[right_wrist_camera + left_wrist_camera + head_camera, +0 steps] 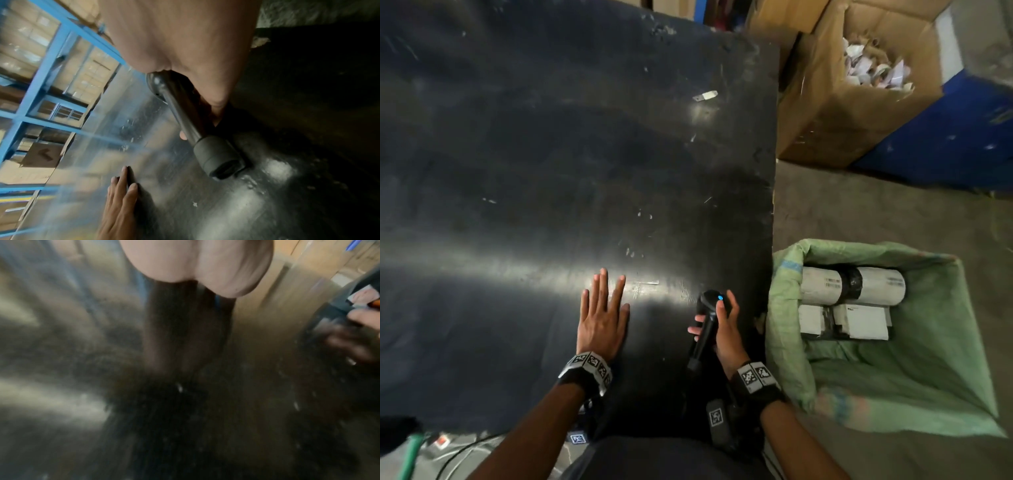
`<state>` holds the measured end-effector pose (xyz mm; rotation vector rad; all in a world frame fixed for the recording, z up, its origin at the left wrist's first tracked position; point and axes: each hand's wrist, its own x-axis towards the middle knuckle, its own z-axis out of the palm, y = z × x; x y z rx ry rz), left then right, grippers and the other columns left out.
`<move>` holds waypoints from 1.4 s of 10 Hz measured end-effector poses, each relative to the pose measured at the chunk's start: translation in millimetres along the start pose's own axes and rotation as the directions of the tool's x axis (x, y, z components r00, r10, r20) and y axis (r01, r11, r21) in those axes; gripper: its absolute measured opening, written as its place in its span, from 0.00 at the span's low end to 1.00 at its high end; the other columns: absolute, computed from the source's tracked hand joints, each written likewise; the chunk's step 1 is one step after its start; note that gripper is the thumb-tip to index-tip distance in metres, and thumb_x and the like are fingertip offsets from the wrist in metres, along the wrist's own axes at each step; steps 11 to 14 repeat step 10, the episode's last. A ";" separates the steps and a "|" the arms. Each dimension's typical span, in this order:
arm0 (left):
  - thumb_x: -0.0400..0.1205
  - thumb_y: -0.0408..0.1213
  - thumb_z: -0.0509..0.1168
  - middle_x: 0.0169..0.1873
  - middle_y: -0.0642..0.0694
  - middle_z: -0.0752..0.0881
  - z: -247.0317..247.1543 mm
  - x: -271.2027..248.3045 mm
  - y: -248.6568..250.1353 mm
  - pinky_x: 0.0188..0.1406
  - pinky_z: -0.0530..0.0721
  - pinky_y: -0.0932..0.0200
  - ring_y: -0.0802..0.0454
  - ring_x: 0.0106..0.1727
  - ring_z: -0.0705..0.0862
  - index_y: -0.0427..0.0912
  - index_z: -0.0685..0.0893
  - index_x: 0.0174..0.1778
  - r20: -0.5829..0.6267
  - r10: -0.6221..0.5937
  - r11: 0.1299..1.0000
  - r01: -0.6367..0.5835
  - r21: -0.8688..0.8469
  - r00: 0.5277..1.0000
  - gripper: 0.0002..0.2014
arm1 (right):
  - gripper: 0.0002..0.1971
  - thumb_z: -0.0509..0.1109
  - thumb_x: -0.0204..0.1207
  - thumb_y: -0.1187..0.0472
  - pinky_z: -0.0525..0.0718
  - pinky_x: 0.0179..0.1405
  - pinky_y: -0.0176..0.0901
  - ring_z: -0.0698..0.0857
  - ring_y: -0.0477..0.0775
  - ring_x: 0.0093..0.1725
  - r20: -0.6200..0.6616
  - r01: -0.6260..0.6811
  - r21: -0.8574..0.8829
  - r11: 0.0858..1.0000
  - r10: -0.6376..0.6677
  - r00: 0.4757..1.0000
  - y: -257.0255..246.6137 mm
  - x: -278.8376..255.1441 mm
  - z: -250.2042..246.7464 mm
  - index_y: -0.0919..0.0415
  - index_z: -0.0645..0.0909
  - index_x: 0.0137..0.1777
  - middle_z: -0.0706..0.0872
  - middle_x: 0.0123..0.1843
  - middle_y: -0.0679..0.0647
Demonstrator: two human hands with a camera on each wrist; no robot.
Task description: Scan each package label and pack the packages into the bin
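Observation:
My left hand (602,313) lies flat, fingers straight, on the black table (551,154) near its front edge; it also shows in the right wrist view as the left hand (121,199). My right hand (724,325) grips a black handheld scanner (707,325) with a blue light on its head, just right of the left hand. The scanner (205,138) rests head-down on the table in the right wrist view. Beside the table on the right stands a bin lined with a green sack (945,359). Inside lie white rolled packages (852,286) and flat white packages (859,322) with black tape.
A large open cardboard box (859,85) with crumpled paper stands on the floor behind the bin, next to a blue surface (955,137). A small white scrap (705,95) lies far back on the table. Blue shelving (41,81) with cartons is beyond the table.

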<state>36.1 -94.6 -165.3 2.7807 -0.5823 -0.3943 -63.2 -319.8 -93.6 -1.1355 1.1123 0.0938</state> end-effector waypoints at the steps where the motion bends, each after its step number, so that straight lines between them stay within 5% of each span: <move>1: 0.89 0.49 0.47 0.90 0.40 0.44 4.1 0.9 0.2 0.87 0.52 0.37 0.43 0.90 0.44 0.48 0.52 0.90 -0.003 -0.008 1.000 0.008 0.023 1.000 0.31 | 0.21 0.55 0.87 0.50 0.83 0.32 0.45 0.81 0.56 0.27 -0.019 0.005 0.028 1.000 -0.005 1.000 1.0 1.7 1.9 0.39 0.59 0.78 0.84 0.41 0.62; 3: 0.88 0.51 0.45 0.89 0.40 0.42 6.9 3.4 0.4 0.88 0.52 0.37 0.43 0.90 0.43 0.49 0.49 0.90 0.028 -0.035 0.998 0.033 0.046 0.999 0.32 | 0.19 0.52 0.88 0.51 0.76 0.21 0.39 0.76 0.53 0.22 -0.028 0.098 -0.029 0.995 -0.099 0.995 -52.3 29.8 13.3 0.42 0.62 0.77 0.82 0.36 0.61; 5: 0.88 0.53 0.43 0.89 0.40 0.42 6.7 3.6 -2.1 0.87 0.54 0.36 0.42 0.90 0.44 0.49 0.48 0.90 0.056 -0.042 0.998 0.038 0.057 0.998 0.33 | 0.18 0.53 0.87 0.48 0.75 0.20 0.40 0.75 0.55 0.21 -0.034 0.205 -0.092 0.974 -0.209 0.977 -153.5 99.6 46.7 0.43 0.63 0.76 0.82 0.33 0.60; 7: 0.88 0.53 0.44 0.89 0.40 0.44 5.4 4.9 -2.9 0.87 0.54 0.36 0.41 0.90 0.45 0.49 0.50 0.90 0.053 -0.038 0.997 0.035 0.063 0.998 0.32 | 0.21 0.53 0.86 0.46 0.77 0.20 0.39 0.77 0.52 0.20 -0.036 0.148 -0.126 0.981 -0.154 0.987 -196.2 155.5 71.4 0.43 0.60 0.78 0.82 0.35 0.59; 9: 0.88 0.52 0.47 0.90 0.40 0.44 0.9 5.6 -3.1 0.88 0.49 0.39 0.42 0.90 0.44 0.50 0.49 0.90 0.045 -0.008 0.998 0.005 0.070 0.999 0.33 | 0.27 0.53 0.85 0.42 0.83 0.29 0.44 0.84 0.57 0.31 -0.014 0.090 -0.211 0.973 -0.095 0.995 -185.4 159.3 67.6 0.46 0.55 0.82 0.87 0.42 0.60; 10: 0.88 0.52 0.47 0.90 0.40 0.44 -1.7 7.2 -2.5 0.88 0.46 0.41 0.42 0.90 0.43 0.50 0.49 0.90 0.040 -0.007 0.998 0.004 0.061 0.999 0.32 | 0.32 0.54 0.86 0.44 0.79 0.62 0.52 0.83 0.66 0.64 -0.065 0.147 -0.401 0.904 -0.188 0.980 -184.9 147.7 62.4 0.53 0.51 0.86 0.79 0.72 0.65; 14: 0.88 0.52 0.47 0.90 0.40 0.44 -1.7 7.2 -2.5 0.88 0.46 0.41 0.42 0.90 0.43 0.50 0.49 0.90 0.040 -0.007 0.998 0.004 0.061 0.999 0.32 | 0.32 0.54 0.86 0.44 0.79 0.62 0.52 0.83 0.66 0.64 -0.065 0.147 -0.401 0.904 -0.188 0.980 -184.9 147.7 62.4 0.53 0.51 0.86 0.79 0.72 0.65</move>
